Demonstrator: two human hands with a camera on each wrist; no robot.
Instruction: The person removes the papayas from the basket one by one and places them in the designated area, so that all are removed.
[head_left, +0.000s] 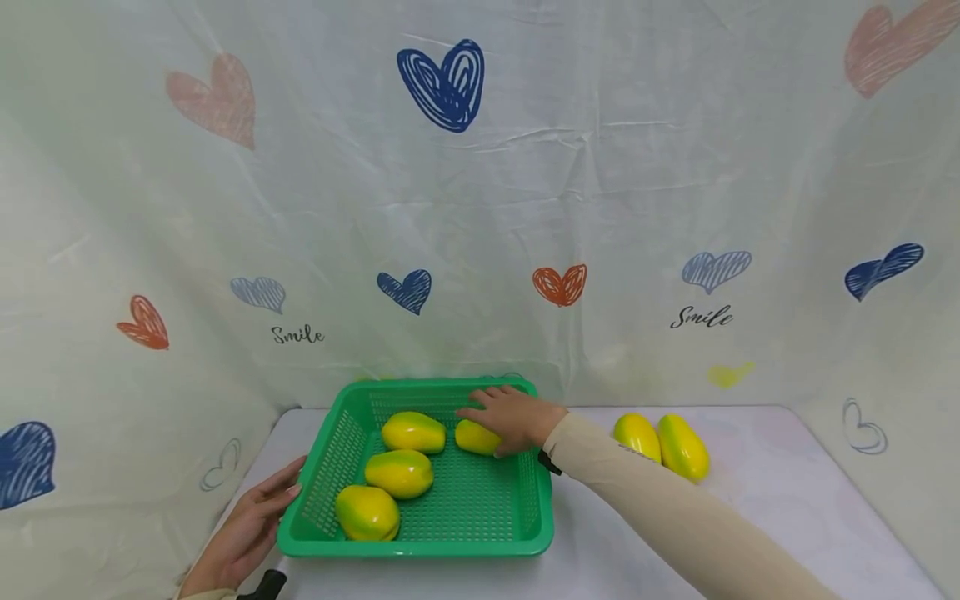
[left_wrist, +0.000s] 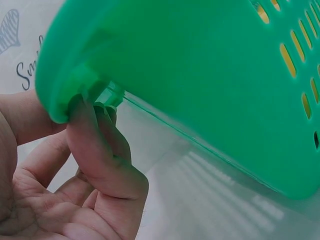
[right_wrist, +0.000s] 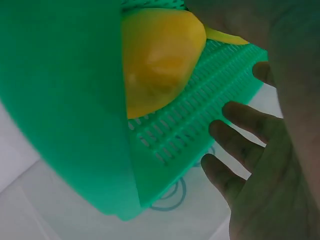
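Closest to me is the beige sleeve (head_left: 675, 508) of the right arm, slanting low across the pale bench (head_left: 780, 467). On the bench's left half, reaching its back edge, sits the green basket (head_left: 412, 550). My worry is that sleeve crossing the right rim: snagging it might drag or tip everything. The left hand (head_left: 251, 525) pinches the left rim between thumb and bent fingers, which should steady it. The right hand (head_left: 513, 417) is palm down, fingers straight and spread over one yellow fruit (head_left: 474, 437) toward the basket's back right, not wrapped round it; I can't tell whether they touch. Three more fruits (head_left: 400, 474) lie along the left inside, probably apt to roll if jolted. Two loose fruits (head_left: 684, 448) rest near the bench's back edge, beside the sleeve; a careless sweep could scatter them.
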